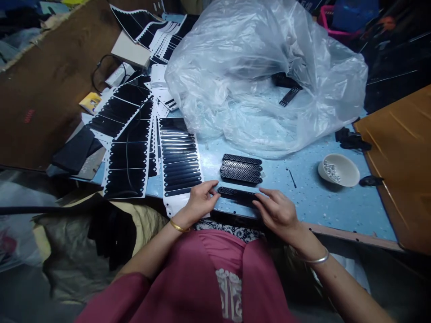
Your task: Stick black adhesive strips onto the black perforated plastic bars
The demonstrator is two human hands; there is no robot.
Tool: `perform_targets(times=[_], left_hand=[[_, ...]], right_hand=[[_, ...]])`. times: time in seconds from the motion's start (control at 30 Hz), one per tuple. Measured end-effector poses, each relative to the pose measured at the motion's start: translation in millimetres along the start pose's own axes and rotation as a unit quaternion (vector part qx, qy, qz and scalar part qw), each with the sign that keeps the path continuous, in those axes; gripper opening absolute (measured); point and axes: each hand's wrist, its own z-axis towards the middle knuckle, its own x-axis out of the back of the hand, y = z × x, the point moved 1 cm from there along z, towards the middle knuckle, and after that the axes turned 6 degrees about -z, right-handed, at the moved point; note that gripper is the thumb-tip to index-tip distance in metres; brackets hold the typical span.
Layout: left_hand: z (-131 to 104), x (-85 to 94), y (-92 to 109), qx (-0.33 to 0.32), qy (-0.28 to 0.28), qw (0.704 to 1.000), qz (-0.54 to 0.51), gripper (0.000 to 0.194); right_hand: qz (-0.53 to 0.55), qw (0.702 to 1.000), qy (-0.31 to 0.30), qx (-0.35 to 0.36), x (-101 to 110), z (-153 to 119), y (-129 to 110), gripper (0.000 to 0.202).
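Note:
A long black strip with a patterned, perforated-looking top and rounded ends [235, 193] lies level at the table's front edge. My left hand [201, 198] pinches its left end between thumb and fingers. At the other end, my right hand [278, 210] grips it with the thumb below and the index finger above. Just beyond it, several similar black strips [241, 168] lie side by side in a close row. To the left of them is a white sheet carrying rows of shiny black strips [181, 157], its lower end beside my left wrist.
A large clear plastic bag [235, 67] with black pieces showing at its opening fills the back. More black-strip sheets [126, 166] pile up at left. On the right are a white bowl of small pieces [339, 170], a thin dark stick [291, 178] and a brown board [400, 170].

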Motion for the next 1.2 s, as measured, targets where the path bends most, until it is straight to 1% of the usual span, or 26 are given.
perform_targets(times=[0.07,0.13,0.2,0.27,0.4,0.63,0.77,0.97,1.2], left_hand=[[1.0,-1.0,-3.9,0.059,-0.026,0.995,-0.075,0.035],[3.4,-2.6,-7.0,0.115,-0.062,0.979,-0.157,0.037],[5.6,-3.1,-8.3,0.149,-0.082,0.964,-0.204,0.037],[6.9,-2.3,-8.2,0.162,-0.082,0.959,-0.220,0.034],[6.8,-1.1,-8.2,0.162,-0.078,0.956,-0.231,0.032],[6.1,-1.6,-11.7,0.155,-0.078,0.957,-0.233,0.032],[6.2,-1.6,-12.5,0.158,-0.080,0.958,-0.228,0.033],[6.3,-1.1,-11.1,0.149,-0.080,0.960,-0.225,0.033],[7.0,0.9,-6.8,0.152,-0.088,0.960,-0.218,0.033]], right_hand=[[-0.005,1.000,0.007,0.016,-3.0,5.8,-1.3,0.022],[-0.007,0.999,0.006,0.031,-7.4,12.4,-3.4,0.020],[-0.011,0.999,-0.001,0.045,-10.9,18.5,-6.1,0.018],[-0.014,0.998,-0.010,0.056,-12.7,23.0,-8.5,0.017],[-0.020,0.997,-0.032,0.067,-13.9,27.0,-10.1,0.016],[-0.022,0.997,-0.043,0.068,-16.9,29.0,-10.8,0.016],[-0.022,0.996,-0.043,0.071,-17.6,29.7,-12.2,0.016],[-0.022,0.997,-0.054,0.055,-19.8,27.9,-11.8,0.020],[-0.033,0.996,-0.047,0.070,-19.2,31.0,-13.0,0.014]])
